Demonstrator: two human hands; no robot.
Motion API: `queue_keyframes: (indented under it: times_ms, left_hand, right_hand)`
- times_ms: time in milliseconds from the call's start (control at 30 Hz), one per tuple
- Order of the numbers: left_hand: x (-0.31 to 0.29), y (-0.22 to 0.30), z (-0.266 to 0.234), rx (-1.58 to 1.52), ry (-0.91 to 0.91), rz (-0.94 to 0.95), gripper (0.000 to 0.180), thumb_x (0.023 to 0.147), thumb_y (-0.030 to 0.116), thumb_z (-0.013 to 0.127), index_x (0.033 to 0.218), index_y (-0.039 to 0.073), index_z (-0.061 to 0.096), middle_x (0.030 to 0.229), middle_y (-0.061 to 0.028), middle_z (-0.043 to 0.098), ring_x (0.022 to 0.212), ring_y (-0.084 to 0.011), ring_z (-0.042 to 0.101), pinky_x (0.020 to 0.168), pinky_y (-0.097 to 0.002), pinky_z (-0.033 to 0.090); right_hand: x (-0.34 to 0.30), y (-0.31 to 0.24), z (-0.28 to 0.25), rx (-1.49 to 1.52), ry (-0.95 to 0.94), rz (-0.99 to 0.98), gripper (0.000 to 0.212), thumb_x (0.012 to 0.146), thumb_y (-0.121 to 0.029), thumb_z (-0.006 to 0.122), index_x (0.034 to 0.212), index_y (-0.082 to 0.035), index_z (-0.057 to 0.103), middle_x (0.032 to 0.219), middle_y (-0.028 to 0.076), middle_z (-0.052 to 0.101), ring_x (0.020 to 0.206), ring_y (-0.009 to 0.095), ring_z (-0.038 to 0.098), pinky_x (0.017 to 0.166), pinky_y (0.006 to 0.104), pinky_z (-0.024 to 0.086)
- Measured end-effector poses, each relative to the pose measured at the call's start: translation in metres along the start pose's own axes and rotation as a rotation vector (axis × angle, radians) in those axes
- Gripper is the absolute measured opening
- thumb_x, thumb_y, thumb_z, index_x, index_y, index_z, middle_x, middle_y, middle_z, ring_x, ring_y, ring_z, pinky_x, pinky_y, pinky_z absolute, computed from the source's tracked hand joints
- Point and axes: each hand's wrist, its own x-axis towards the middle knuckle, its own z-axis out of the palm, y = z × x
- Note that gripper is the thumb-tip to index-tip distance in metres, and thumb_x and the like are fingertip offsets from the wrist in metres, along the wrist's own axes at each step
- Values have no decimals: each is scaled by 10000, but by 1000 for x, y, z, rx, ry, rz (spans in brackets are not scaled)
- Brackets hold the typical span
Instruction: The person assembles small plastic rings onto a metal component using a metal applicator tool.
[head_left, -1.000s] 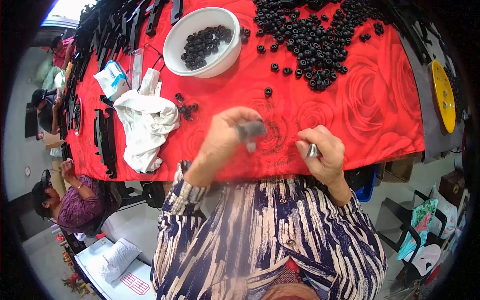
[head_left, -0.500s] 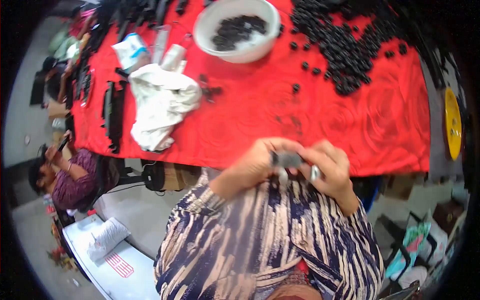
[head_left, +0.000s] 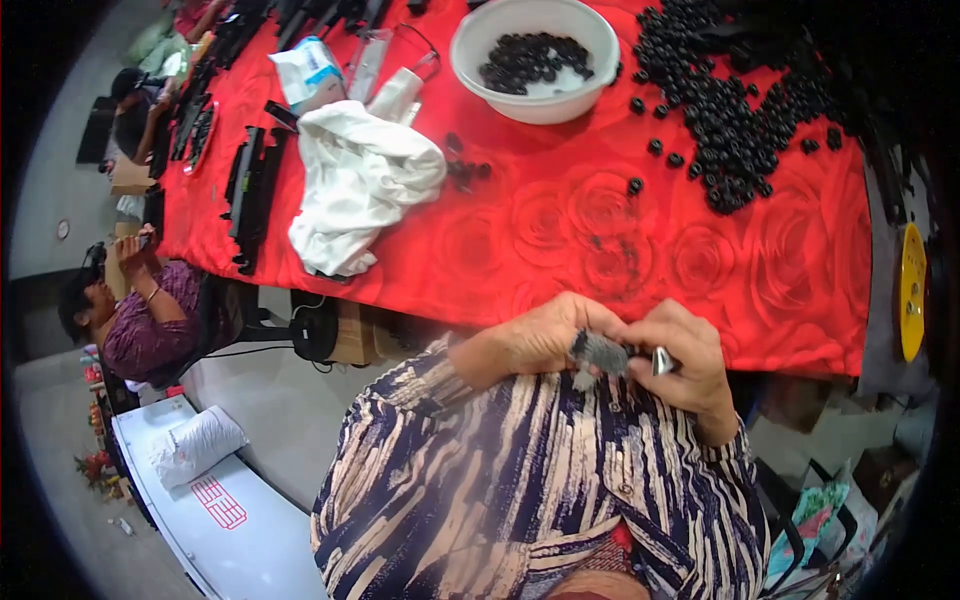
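Just off the near table edge, my left hand (head_left: 545, 332) pinches a small grey, rough-surfaced piece (head_left: 600, 352) with a dark end. Its kind cannot be made out. A pale scrap (head_left: 583, 380) hangs under it. My right hand (head_left: 690, 350) meets the left one at the piece, its fingers closed around a shiny metal tool (head_left: 660, 362). Most of that tool is hidden in the fist. Beyond my hands, a single black ring-shaped part (head_left: 635, 186) and a smear of dark crumbs (head_left: 620, 250) lie on the red tablecloth (head_left: 470, 255).
A white bowl (head_left: 535, 108) holds black parts, with a large heap of them (head_left: 725, 140) to its right. At left lie a white cloth (head_left: 360, 180), a blue-white packet (head_left: 308, 75) and long black parts (head_left: 255, 195). Another person (head_left: 155, 320) sits at far left.
The view has shifted, so the table contents appear farther right. Both hands stay together at the grey piece, which shows more sharply now.
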Motion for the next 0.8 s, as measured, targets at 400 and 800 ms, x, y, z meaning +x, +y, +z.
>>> queue_keyframes:
  times_ms: [400, 800]
  left_hand:
    - [-14, 16, 15, 110, 102, -113, 165, 804, 85, 666, 931, -21, 656, 705, -47, 638, 565, -61, 578, 480, -182, 450]
    - [-15, 10, 21, -12, 121, 115, 208, 854, 86, 614, 1024, -33, 619, 837, -52, 650, 646, -57, 590, 529, -173, 452]
  right_hand:
    - [1, 12, -5, 98, -62, -106, 271, 667, -52, 740, 916, 1, 645, 712, 86, 570, 540, 191, 576, 441, 284, 425]
    - [2, 7, 10, -158, 215, -193, 300, 629, 3, 735, 918, 36, 660, 694, 88, 564, 521, 186, 541, 457, 272, 410]
